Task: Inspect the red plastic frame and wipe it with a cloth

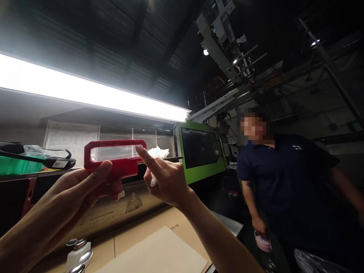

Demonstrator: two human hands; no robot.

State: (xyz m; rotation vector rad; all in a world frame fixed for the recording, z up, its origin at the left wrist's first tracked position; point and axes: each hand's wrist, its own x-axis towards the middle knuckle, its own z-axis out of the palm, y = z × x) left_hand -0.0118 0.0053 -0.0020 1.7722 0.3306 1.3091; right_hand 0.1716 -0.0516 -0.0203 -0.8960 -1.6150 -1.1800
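My left hand (pixel 85 187) holds up a red plastic part (pixel 115 161) shaped like a rectangular frame with an open window. My right hand (pixel 166 178) is beside it with the index finger stretched out, its tip touching the part's right edge. A crumpled white cloth (pixel 159 153) is gripped in the other fingers of that hand. Both hands are raised in front of a shelf under a bright strip light (pixel 91 93).
A person in a dark polo shirt (pixel 284 178) stands at the right, holding a small pink object (pixel 263 242). A green machine (pixel 200 153) stands behind. Cardboard sheets (pixel 153 254) lie on the bench below, with a white dispenser bottle (pixel 78 256) at the lower left.
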